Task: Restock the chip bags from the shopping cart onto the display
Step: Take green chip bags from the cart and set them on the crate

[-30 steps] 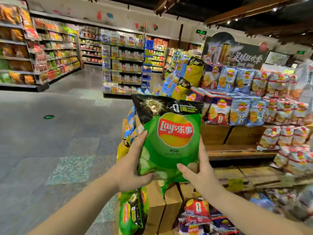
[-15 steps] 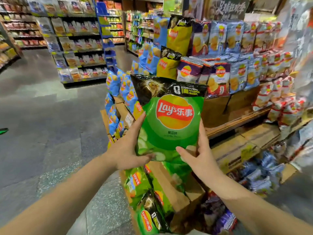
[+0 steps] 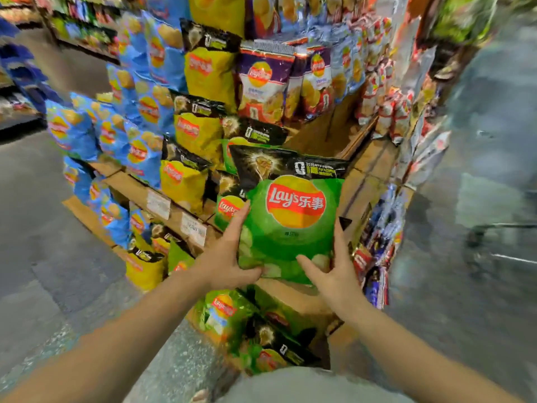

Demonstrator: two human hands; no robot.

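Note:
A green Lay's chip bag (image 3: 290,222) with a black top stands upright in front of me, held at its lower corners. My left hand (image 3: 225,257) grips its lower left edge, thumb across the front. My right hand (image 3: 334,271) grips the lower right edge the same way. The bag hovers at the corner of the tiered wooden display (image 3: 363,175), just in front of other green bags (image 3: 229,207) standing on a middle tier. Part of a shopping cart (image 3: 499,228) shows blurred at the right.
Yellow bags (image 3: 200,135), blue bags (image 3: 142,112) and purple bags (image 3: 261,82) fill the display's tiers; red-white bags (image 3: 386,109) line its right side. More green bags (image 3: 226,315) sit low by cardboard boxes (image 3: 290,298). Grey floor lies left and right.
I have stepped closer to the display and look further down. The green bag, still held in both hands, now sits lower, near the green bags on the tier.

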